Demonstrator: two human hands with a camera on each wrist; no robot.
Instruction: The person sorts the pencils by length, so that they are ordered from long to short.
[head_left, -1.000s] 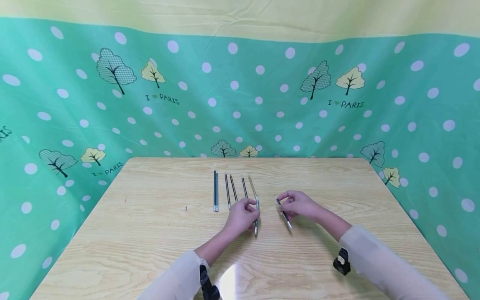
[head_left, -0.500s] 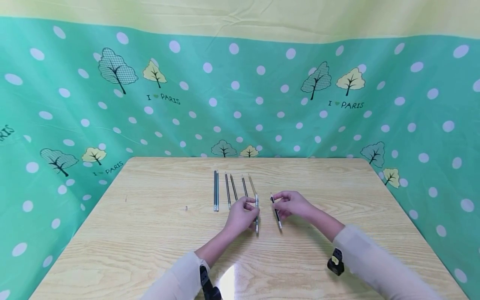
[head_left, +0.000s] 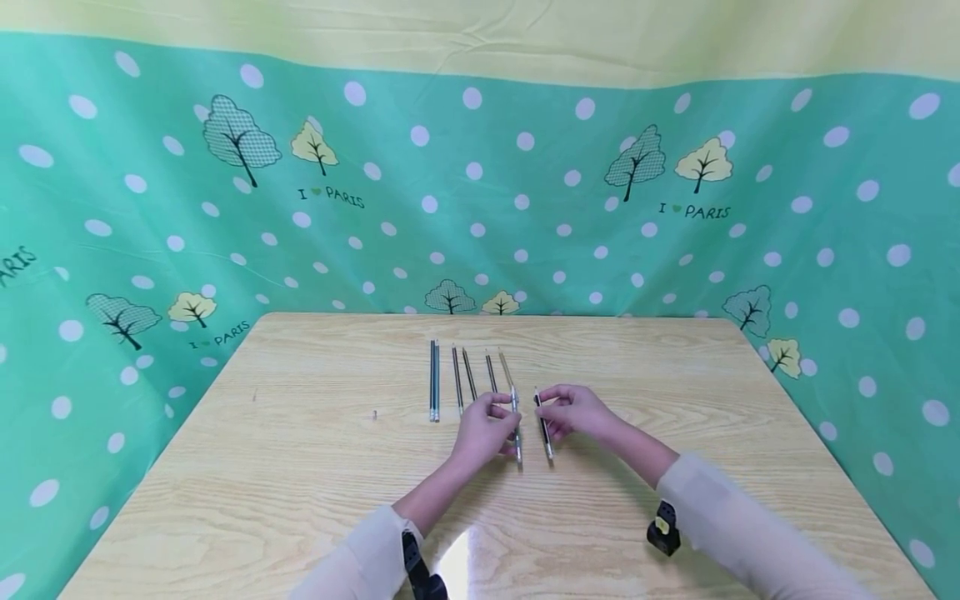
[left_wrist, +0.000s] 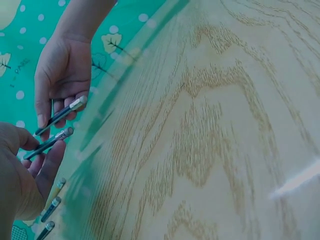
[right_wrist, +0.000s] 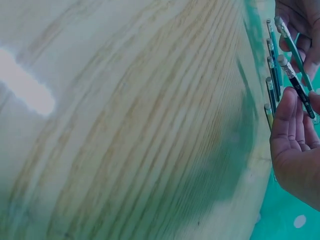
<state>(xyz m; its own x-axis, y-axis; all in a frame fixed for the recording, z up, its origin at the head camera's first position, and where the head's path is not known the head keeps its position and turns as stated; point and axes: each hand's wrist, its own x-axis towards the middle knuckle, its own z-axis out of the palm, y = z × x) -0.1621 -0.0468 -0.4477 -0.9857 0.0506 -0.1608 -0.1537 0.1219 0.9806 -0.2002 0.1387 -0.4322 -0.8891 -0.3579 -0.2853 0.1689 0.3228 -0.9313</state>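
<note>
My left hand [head_left: 483,429] pinches a greenish pencil [right_wrist: 296,47] with a white eraser end, held over the table near the row's right end. Close beside it, my right hand [head_left: 577,412] pinches a dark pencil [right_wrist: 297,87] between thumb and fingers. Both pencils point away, eraser ends toward me, with a small gap between them in the head view. Behind the left hand several pencils lie side by side: a bluish pair [head_left: 434,379], dark pencils [head_left: 457,375] and a yellowish pencil [head_left: 506,364]. The left hand hides some of their lower ends.
The wooden table [head_left: 300,483] reaches back to a green dotted curtain [head_left: 480,192]. A tiny scrap [head_left: 375,414] lies left of the row. Glare [head_left: 454,562] shows near the front. Each wrist carries a black camera, the right one [head_left: 663,529] over the table.
My right hand has moved left with the dark pencil, closer to the left hand, and the pencil has turned more upright in the view. My left hand has tilted its pencil slightly.
</note>
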